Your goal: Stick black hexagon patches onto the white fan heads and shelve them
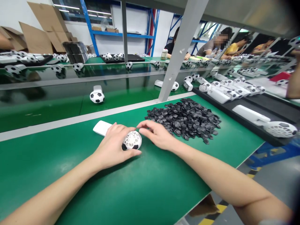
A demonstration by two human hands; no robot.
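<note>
On the green tabletop lies a white handheld fan whose round head is patterned like a football. Its flat white handle points up and left. My left hand is wrapped round the fan head, thumb at the near side and fingers over the far side. Some openings in the head are filled with black pieces, others look open. My right hand is at the head's upper right, thumb and fingertips brought together; whatever they may pinch is too small to make out. A pile of black pentagon pieces spreads just beyond my right hand.
At right, a black tray holds several white fans. Past the metal edge strip runs a glossy green conveyor belt carrying fans, including one football-headed fan. A slanted grey post rises from the bench edge. Several people sit across, at upper right.
</note>
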